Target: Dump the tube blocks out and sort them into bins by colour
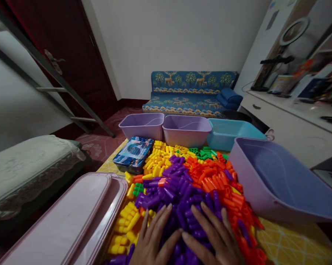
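Observation:
My left hand (154, 241) and my right hand (212, 237) lie flat, fingers spread, on a heap of purple plastic tube pieces (177, 191) at the near edge of the table. The two thumbs almost meet over the purple pieces. Neither hand grips anything. Orange pieces (218, 180) spread to the right of the purple ones, yellow pieces (157, 158) lie behind and to the left, and a small patch of green pieces (204, 151) sits at the back.
A tilted purple bin (268, 176) stands at the right. Two purple bins (142, 125) (186, 129) and a blue bin (232, 130) line the far edge. A blue tin box (132, 152) and pink lids (72, 217) lie at the left. A sofa (190, 92) stands beyond.

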`<state>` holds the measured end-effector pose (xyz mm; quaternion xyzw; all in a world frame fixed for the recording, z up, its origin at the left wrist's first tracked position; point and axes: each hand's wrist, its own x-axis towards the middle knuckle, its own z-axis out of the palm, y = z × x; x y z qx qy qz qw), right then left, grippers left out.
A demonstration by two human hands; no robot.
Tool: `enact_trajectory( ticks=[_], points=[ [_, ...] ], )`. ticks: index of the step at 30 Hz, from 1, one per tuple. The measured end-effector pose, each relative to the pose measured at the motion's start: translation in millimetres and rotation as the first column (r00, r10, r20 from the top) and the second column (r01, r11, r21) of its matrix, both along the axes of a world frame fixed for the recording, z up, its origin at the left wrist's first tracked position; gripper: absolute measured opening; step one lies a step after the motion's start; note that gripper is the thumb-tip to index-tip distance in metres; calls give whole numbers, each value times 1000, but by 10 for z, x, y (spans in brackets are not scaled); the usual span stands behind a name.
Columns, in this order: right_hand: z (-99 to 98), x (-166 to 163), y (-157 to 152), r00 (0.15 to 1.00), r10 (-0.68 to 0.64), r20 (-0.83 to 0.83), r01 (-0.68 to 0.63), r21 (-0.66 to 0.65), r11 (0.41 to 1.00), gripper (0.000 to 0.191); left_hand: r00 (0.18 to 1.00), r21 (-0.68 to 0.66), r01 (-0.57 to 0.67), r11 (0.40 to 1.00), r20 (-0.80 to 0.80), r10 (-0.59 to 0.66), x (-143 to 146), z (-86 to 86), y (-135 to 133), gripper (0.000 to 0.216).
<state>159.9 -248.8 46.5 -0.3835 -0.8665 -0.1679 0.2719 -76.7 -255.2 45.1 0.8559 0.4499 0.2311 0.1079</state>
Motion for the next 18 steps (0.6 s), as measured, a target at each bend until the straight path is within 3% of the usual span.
enact_trajectory(
  ticks=[3, 5, 7, 10, 13, 16, 18],
  points=[
    [224, 58, 330, 999, -32, -28, 29, -103, 994, 53, 999, -46, 35, 998, 9, -35, 182, 169, 264, 68],
    [310, 62, 543, 992, -113, -50, 104, -165, 981, 54, 999, -117, 11, 993, 37, -6, 311, 284, 446, 73],
    [338, 49, 757, 978, -197, -63, 180, -209, 961, 51, 998, -152, -61, 986, 17, 65, 419, 383, 610, 65],
    [318, 36, 1075, 938, -344, -46, 320, -271, 908, 44, 983, -193, -163, 968, -112, 143, 516, 490, 820, 66],
    [314, 59, 1339, 866, -500, -4, 471, -332, 817, 46, 974, -228, -175, 958, -180, 135, 559, 567, 1033, 79],
    [390, 130, 1438, 796, -605, -13, 560, -363, 744, 57, 982, -189, -178, 966, -95, 163, 565, 634, 1238, 81],
    [466, 211, 1348, 795, -603, -70, 541, -370, 756, 58, 981, -109, -195, 975, -1, 196, 512, 680, 1291, 69]
  ],
)
